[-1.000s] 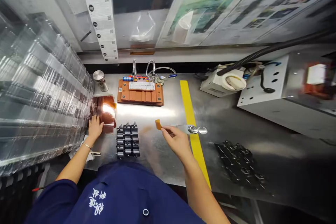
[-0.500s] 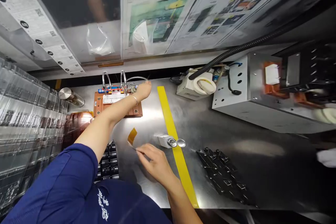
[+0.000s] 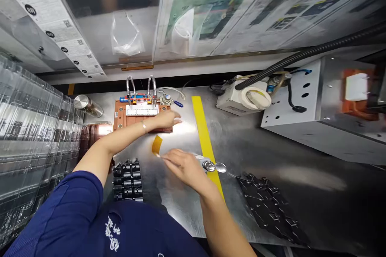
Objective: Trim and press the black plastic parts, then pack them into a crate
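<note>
Right hand (image 3: 185, 165): grasps amber strip (image 3: 157, 145) by its near end, above the desk (image 3: 181, 209); left hand (image 3: 168, 119): released, fingers a little parted, over the right front part of brown fixture (image 3: 132, 120); blue handle (image 3: 178, 104): just behind left hand; black ribbed part (image 3: 128, 178): on the desk, left of the strip.

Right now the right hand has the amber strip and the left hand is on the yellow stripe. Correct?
Not quite. The left hand is over the right end of the brown block, as the head view shows; whether it touches is unclear. The right hand does have the amber strip.
</note>
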Tool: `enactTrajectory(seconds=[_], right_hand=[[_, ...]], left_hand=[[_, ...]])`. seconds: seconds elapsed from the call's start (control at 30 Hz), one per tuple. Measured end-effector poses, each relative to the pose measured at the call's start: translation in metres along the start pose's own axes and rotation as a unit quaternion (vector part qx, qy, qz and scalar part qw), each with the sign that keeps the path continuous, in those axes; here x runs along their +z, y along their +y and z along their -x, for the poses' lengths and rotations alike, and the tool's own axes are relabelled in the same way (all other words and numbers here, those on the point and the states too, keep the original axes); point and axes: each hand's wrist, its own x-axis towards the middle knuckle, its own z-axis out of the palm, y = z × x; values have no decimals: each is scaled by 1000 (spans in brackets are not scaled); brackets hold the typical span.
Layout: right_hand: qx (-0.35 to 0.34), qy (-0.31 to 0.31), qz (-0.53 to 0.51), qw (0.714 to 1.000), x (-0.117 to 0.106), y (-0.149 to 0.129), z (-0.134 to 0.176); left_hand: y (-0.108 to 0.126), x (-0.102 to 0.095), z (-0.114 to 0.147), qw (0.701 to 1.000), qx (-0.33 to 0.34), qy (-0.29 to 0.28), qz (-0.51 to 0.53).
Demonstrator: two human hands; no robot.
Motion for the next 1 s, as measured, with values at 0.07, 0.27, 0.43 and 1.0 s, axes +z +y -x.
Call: enactTrajectory(seconds=[0.07,0.27,0.43,1.0], right_hand=[[52,75,-50,995,-3,8,-13],[278,298,-222,886,30,45,-63],[354,337,-375,788,66,58,-100],[404,321,-389,763,75,103,-132]], left_hand=[[-14,-27,43,994,-45,-85,42],[-58,-112,140,923,-249,-75,282],[-68,-120,146,892,-312,108,310],[-77,-116,103,863,-374,258,223]])
